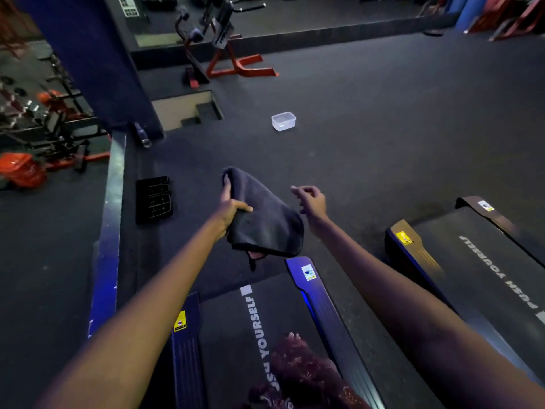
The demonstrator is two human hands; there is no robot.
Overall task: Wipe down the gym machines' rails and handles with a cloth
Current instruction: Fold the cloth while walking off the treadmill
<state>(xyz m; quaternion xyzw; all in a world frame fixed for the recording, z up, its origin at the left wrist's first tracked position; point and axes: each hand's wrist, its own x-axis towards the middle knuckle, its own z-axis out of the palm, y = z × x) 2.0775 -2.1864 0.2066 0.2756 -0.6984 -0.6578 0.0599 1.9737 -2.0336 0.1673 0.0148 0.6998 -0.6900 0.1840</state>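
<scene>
My left hand (231, 206) grips a dark grey cloth (265, 219), which hangs folded in the air above the rear end of a treadmill (230, 329) marked "PUSH YOURSELF". My right hand (312, 200) hovers just to the right of the cloth with its fingers loosely curled and nothing in them. The treadmill's blue side rails (321, 308) run along both edges of its belt below my arms. A second treadmill (477, 261) lies to the right.
A clear plastic tub (283, 121) sits on the dark rubber floor ahead. A black grid tray (154, 199) lies at the left beside a low blue ledge (110, 219). A red-framed machine (233, 54) stands farther back, near a floor opening (188, 110).
</scene>
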